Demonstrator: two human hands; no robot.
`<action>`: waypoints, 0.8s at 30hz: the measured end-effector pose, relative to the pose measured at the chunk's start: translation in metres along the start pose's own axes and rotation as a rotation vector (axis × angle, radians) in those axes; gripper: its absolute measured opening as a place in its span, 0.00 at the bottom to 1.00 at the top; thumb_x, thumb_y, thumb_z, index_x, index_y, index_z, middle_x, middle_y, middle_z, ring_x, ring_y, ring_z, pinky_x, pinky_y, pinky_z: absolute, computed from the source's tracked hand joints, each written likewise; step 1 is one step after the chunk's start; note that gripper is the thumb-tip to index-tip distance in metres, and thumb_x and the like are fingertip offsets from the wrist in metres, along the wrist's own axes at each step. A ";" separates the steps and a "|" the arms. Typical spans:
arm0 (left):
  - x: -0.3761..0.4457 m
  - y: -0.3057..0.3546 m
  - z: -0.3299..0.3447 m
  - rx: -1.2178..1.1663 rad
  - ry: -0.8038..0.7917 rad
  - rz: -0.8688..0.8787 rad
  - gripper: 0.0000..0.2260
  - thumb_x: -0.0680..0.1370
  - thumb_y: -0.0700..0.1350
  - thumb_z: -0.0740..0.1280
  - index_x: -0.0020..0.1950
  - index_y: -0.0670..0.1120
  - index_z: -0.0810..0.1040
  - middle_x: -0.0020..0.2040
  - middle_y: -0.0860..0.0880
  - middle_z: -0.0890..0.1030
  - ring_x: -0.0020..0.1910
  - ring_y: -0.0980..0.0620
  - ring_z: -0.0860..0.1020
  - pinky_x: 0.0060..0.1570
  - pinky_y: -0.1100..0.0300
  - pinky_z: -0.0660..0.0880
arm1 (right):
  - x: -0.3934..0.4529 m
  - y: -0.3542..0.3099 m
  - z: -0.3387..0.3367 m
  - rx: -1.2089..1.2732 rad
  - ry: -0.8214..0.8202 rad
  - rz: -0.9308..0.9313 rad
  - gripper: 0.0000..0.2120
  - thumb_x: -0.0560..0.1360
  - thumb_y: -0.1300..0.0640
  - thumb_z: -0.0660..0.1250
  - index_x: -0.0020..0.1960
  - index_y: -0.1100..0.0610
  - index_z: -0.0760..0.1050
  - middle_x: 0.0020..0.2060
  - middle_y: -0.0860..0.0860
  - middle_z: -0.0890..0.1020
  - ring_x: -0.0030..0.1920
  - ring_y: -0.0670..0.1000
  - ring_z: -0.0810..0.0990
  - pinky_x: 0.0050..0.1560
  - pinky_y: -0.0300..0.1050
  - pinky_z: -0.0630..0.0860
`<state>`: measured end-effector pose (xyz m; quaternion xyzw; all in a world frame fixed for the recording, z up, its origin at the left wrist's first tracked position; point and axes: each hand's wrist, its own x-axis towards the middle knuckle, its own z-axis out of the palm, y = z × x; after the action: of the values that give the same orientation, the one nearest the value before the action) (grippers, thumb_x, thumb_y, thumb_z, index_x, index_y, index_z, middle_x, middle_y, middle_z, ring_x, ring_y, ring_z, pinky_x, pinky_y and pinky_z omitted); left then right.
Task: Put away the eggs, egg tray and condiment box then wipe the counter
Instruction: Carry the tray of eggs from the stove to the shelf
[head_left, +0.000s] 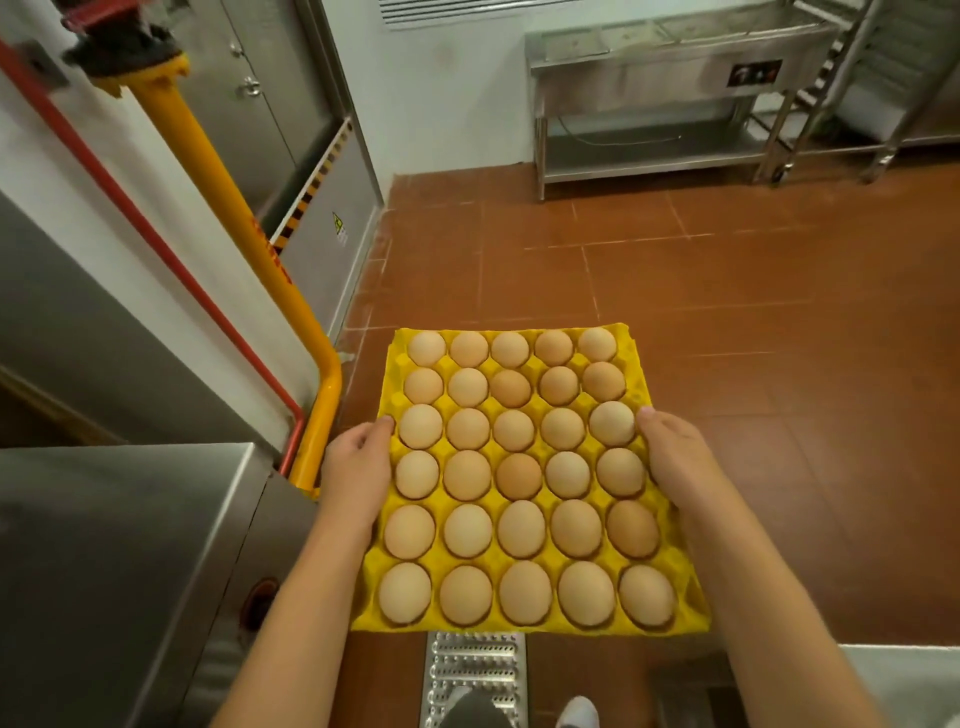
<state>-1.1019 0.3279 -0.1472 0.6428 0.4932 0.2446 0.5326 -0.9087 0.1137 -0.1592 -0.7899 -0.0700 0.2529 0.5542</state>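
A yellow egg tray (524, 630) full of several brown eggs (513, 430) is carried level in the air above the red tiled floor. My left hand (356, 470) grips the tray's left edge about halfway along, thumb on top. My right hand (675, 457) grips the right edge opposite it, thumb beside an egg. Every cup in the tray holds an egg. No condiment box or cloth is in view.
A steel counter (104, 545) stands at the lower left, with a yellow pipe (234, 223) and a red pipe (156, 244) running down the wall. A steel table (649, 88) and racks stand at the far wall. A metal floor drain grate (475, 670) lies by my feet.
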 end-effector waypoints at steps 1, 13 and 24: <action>0.009 0.005 0.005 0.002 -0.006 0.001 0.15 0.82 0.52 0.62 0.35 0.55 0.75 0.28 0.62 0.80 0.35 0.56 0.79 0.36 0.56 0.75 | 0.009 -0.005 -0.002 -0.002 0.008 -0.012 0.18 0.84 0.50 0.56 0.53 0.62 0.79 0.47 0.46 0.81 0.52 0.45 0.76 0.50 0.47 0.76; 0.171 0.068 0.122 0.032 -0.202 0.050 0.15 0.79 0.56 0.63 0.35 0.65 0.82 0.35 0.63 0.84 0.40 0.57 0.81 0.37 0.54 0.77 | 0.144 -0.056 -0.016 -0.045 0.172 0.009 0.23 0.84 0.50 0.54 0.60 0.71 0.74 0.59 0.67 0.79 0.61 0.63 0.76 0.61 0.60 0.72; 0.298 0.150 0.262 0.144 -0.550 0.179 0.17 0.81 0.57 0.62 0.37 0.52 0.80 0.34 0.60 0.83 0.38 0.55 0.80 0.38 0.53 0.78 | 0.234 -0.085 -0.047 0.169 0.530 0.190 0.18 0.84 0.49 0.56 0.41 0.49 0.79 0.39 0.37 0.81 0.44 0.41 0.78 0.42 0.40 0.74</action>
<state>-0.7084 0.4867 -0.1531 0.7620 0.2877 0.0714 0.5758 -0.6707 0.1976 -0.1453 -0.7824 0.1730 0.0936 0.5909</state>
